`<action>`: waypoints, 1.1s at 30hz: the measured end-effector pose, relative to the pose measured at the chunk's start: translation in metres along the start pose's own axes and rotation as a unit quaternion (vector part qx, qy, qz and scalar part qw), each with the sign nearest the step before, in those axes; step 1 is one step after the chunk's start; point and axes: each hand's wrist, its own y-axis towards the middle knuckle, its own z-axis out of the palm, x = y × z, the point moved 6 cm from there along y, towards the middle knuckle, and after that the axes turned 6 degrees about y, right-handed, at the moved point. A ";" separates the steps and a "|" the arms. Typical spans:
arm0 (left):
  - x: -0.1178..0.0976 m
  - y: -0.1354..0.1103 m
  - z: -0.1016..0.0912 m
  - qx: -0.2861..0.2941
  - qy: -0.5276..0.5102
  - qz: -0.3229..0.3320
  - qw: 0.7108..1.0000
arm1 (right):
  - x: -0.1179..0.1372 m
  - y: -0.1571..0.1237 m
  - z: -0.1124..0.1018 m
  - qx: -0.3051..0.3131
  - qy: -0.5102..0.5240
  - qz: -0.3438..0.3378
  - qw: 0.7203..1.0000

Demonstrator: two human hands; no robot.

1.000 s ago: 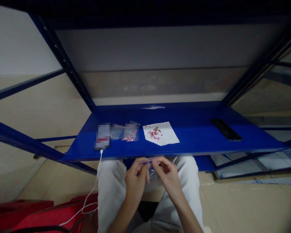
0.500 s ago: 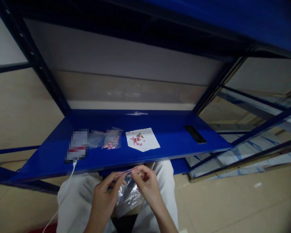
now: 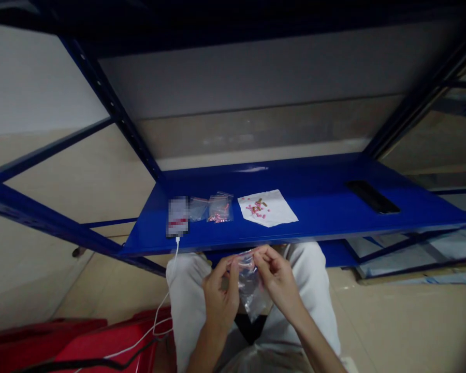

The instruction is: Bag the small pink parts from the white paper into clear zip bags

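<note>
A clear plastic zip bag (image 3: 251,290) hangs above my lap, its top edge pinched at both ends. My left hand (image 3: 222,282) grips the left end of that edge, and my right hand (image 3: 274,272) grips the right end. Beyond my hands, on the blue shelf (image 3: 318,223), lies a white paper sheet (image 3: 281,210) with small pink beads (image 3: 261,213) and a few brownish-gold pieces (image 3: 260,201) scattered on it. Left of the paper is a small zip bag with red-pink pieces (image 3: 219,211), beside a clear small bag (image 3: 198,209) whose contents I cannot make out.
A blurred-out phone-like device (image 3: 177,216) with a white cable (image 3: 177,247) lies at the shelf's left. A black phone (image 3: 373,197) lies to the right. Blue rack posts (image 3: 116,111) frame both sides. Red plastic objects (image 3: 112,339) stand on the floor at lower left.
My view has swung left, so the shelf and my hands sit further right, and the red objects now show. Both hands still hold the bag, which now hangs narrower between them.
</note>
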 end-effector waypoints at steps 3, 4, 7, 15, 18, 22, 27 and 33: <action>0.006 -0.002 0.005 -0.015 -0.029 -0.061 0.998 | -0.003 -0.001 0.000 -0.003 0.018 0.024 1.000; 0.008 -0.002 0.007 -0.015 -0.039 -0.078 0.996 | -0.004 -0.001 -0.001 -0.001 0.010 0.027 1.000; 0.010 -0.001 0.009 -0.010 -0.048 -0.094 0.994 | -0.005 -0.001 -0.007 -0.003 -0.034 0.038 0.999; 0.012 0.001 0.015 -0.008 -0.110 -0.120 0.987 | -0.005 -0.003 -0.017 -0.025 -0.080 0.002 0.996; 0.013 0.004 0.020 0.051 -0.092 -0.120 0.987 | -0.005 -0.001 -0.020 -0.006 -0.056 -0.007 0.998; 0.011 0.006 0.023 0.114 -0.063 -0.103 0.986 | -0.013 0.002 -0.020 0.004 0.001 0.019 1.000; 0.003 0.002 0.020 0.114 -0.033 -0.063 0.991 | -0.018 0.003 -0.013 0.021 0.030 0.027 0.999; 0.002 -0.004 0.018 0.095 -0.006 -0.059 0.994 | -0.014 -0.001 -0.008 0.027 0.056 0.029 0.998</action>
